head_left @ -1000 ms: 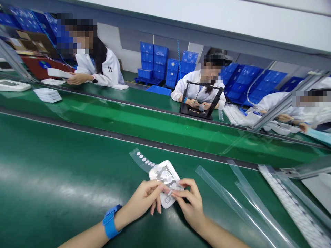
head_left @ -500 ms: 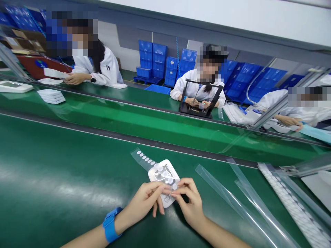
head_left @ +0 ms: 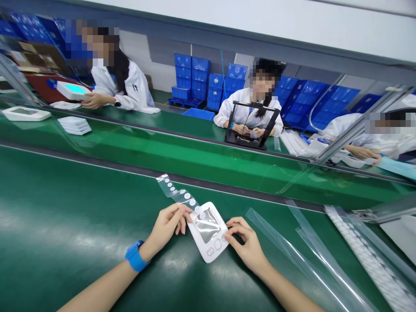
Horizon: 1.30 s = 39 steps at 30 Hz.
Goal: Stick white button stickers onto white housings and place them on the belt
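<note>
A white device face panel [head_left: 209, 236] with a grey window lies on the green bench [head_left: 65, 225] before me. My left hand [head_left: 169, 225], with a blue wristband, pinches a clear strip [head_left: 175, 191] carrying white round stickers, lifted up and to the left off the panel. My right hand [head_left: 245, 245] rests at the panel's right edge, thumb and forefinger pressed on it near the button outlines.
Long clear backing strips [head_left: 292, 251] and a strip of stickers [head_left: 373, 268] lie to the right. Beyond a conveyor belt [head_left: 195, 158], three people in white coats work; white panels [head_left: 74, 125] are stacked at left, a black frame jig [head_left: 251, 125] stands opposite. Blue crates line the back.
My left hand has pulled the sticker strip off the panel toward the upper left, uncovering the grey window. My right hand slid to the panel's right edge.
</note>
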{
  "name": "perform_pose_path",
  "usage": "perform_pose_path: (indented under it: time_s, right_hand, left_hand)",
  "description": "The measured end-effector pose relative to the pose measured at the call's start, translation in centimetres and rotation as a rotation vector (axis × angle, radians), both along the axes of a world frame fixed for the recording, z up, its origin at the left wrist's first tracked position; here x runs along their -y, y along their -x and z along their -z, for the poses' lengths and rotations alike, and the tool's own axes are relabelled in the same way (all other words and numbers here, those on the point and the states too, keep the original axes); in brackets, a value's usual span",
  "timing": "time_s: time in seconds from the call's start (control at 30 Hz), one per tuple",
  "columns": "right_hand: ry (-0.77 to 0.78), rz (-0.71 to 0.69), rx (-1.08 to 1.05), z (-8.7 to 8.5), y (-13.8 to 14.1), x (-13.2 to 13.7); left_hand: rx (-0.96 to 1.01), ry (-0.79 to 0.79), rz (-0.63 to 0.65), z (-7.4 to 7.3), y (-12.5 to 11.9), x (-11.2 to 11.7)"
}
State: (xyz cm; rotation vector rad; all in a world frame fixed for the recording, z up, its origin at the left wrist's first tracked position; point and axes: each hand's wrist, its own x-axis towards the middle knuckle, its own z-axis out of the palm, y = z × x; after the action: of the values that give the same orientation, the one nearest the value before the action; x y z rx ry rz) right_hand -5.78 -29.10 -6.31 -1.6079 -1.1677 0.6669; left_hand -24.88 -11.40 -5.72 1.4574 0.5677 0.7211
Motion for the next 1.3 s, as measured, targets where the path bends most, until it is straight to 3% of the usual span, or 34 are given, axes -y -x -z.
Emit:
perform_pose_path:
  time_s: [0.27, 1.03, 1.3]
  right_hand:
    - [0.011, -0.043, -0.146, -0.1, -0.5, 0.1]
    - [0.060, -0.101, -0.102, -1.2, -0.1, 0.1]
    - [0.062, -0.054, -0.351, 0.1, -0.9, -0.4]
  left_hand:
    - [-0.027, 0.004, 0.022, 0.1, -0.2, 0.3]
    - [-0.033, 0.021, 0.032, 0.1, -0.2, 0.3]
    - [-0.029, 0.015, 0.039, 0.4, -0.2, 0.2]
